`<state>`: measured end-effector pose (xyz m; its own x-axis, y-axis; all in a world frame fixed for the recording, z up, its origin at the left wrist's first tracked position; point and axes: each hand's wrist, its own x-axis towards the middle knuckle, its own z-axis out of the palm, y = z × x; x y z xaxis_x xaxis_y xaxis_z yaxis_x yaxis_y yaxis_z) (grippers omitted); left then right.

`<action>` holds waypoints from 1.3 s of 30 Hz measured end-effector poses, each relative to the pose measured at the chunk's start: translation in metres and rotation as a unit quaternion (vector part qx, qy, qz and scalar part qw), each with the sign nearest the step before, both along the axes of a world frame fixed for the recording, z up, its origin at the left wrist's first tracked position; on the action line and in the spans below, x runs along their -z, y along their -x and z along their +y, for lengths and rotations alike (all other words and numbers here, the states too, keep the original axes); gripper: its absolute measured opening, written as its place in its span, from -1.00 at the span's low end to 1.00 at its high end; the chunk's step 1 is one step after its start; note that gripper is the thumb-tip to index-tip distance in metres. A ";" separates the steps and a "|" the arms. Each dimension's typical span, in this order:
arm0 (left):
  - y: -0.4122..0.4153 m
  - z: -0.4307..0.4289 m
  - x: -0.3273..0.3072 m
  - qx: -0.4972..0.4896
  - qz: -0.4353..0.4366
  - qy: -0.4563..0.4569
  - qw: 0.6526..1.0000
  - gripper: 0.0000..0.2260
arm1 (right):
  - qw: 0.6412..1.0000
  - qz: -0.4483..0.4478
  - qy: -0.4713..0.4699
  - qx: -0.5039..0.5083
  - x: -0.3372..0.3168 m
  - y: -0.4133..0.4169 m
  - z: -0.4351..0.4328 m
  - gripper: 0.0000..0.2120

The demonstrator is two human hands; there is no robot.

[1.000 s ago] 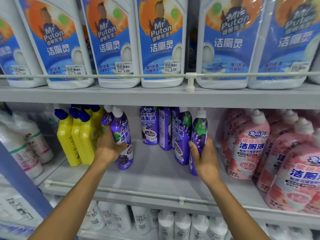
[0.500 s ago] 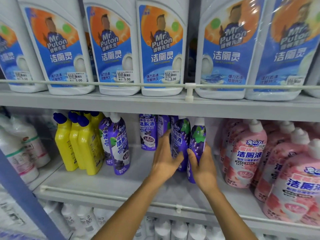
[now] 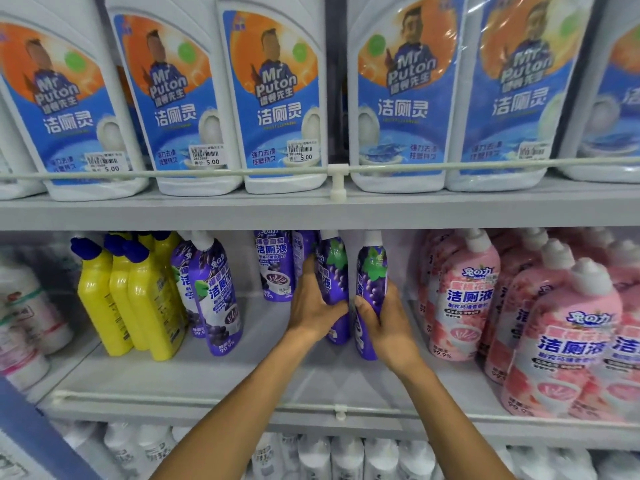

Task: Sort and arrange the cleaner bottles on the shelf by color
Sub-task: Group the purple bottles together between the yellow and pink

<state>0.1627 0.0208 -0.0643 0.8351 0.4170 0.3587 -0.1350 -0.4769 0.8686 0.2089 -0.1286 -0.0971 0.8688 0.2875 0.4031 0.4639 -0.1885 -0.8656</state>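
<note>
Purple bottles (image 3: 334,265) look slick, likely liquid-heavy; my left hand (image 3: 311,308) and right hand (image 3: 385,329) each clasp one mid-body.

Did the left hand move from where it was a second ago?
Yes. The left hand went right, away from the yellow bottles, and now grips a middle purple bottle.

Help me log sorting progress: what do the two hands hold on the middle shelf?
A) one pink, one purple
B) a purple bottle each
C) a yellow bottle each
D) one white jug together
B: the left hand grips one purple bottle and the right hand grips the neighbouring purple bottle, fingers curled round each.
</note>
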 end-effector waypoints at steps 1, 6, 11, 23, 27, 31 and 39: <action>0.008 0.004 0.002 -0.007 0.013 0.010 1.000 -0.08 | 1.000 -0.003 0.001 -0.002 0.001 0.001 -0.001 -0.46; 0.067 0.033 0.023 -0.071 -0.005 0.031 0.997 -0.09 | 1.000 -0.019 -0.006 0.004 0.006 0.016 -0.006 -0.40; 0.108 0.060 0.031 -0.156 -0.075 0.097 0.980 -0.22 | 1.000 -0.016 -0.007 -0.009 0.011 0.025 0.008 -0.44; 0.150 0.100 0.018 -0.288 -0.061 -0.050 0.954 -0.15 | 0.993 0.017 -0.023 -0.117 -0.001 0.047 0.105 -0.60; 0.151 0.108 0.019 -0.307 -0.052 -0.070 0.948 -0.10 | 0.989 0.028 -0.025 -0.146 -0.008 0.054 0.149 -0.52; 0.150 0.122 0.021 -0.331 -0.033 -0.107 0.937 -0.03 | 0.988 0.028 -0.004 -0.152 -0.005 0.061 0.187 -0.53; 0.139 0.145 0.030 -0.383 -0.030 -0.122 0.915 -0.11 | 0.990 0.053 -0.012 -0.133 -0.007 0.070 0.218 -0.53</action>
<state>0.0233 0.1657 -0.0943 0.3072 0.7732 0.5548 0.2758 -0.6303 0.7258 0.1394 0.0890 -0.0905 0.8012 0.5038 0.3228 0.4004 -0.0505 -0.9149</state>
